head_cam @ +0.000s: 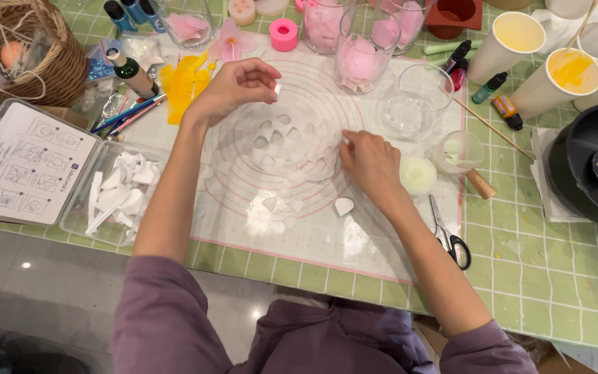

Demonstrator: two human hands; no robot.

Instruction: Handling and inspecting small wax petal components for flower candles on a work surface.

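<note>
**Wax petal layout on silicone mat: partly filled**

1. Near edge: purple sleeves and lap of the person; desk (pixel 541 291) covered in a green checked cloth.
2. Scissors (pixel 451 239), black handles, lie near right, just off the mat.
3. Silicone mat (pixel 354 246), translucent, glossy, printed with pink concentric rings. On it lie many white petals (pixel 286 142), thin, matt, teardrop or heart shaped, spread in a loose cluster about the rings; 1 larger piece (pixel 344 206) sits apart toward the near side. Judged progress: a good number laid out, more stock unused.
4. Right hand (pixel 372 163), fingers bent, tips pressing down at the right of the cluster; whether it pinches a petal cannot be told.
5. Left hand (pixel 233 86), raised above the mat's far left, thumb and forefinger pinched on 1 small white petal (pixel 277 88). Hands apart.
6. Left: clear plastic box (pixel 115 201) of white curved offcuts, beside a lidded case with a printed diagram sheet (pixel 25 166).
7. Right: pale round wax puck (pixel 418 174); small glass cup (pixel 459 151); black pot (pixel 590 166).
8. Far: clear glass tumblers (pixel 361 59) holding pink petals, 1 empty glass (pixel 417 104), paper cups of yellow wax (pixel 569 73), dye bottles, pink ring mould (pixel 284 34), wicker basket (pixel 32 52).
</note>
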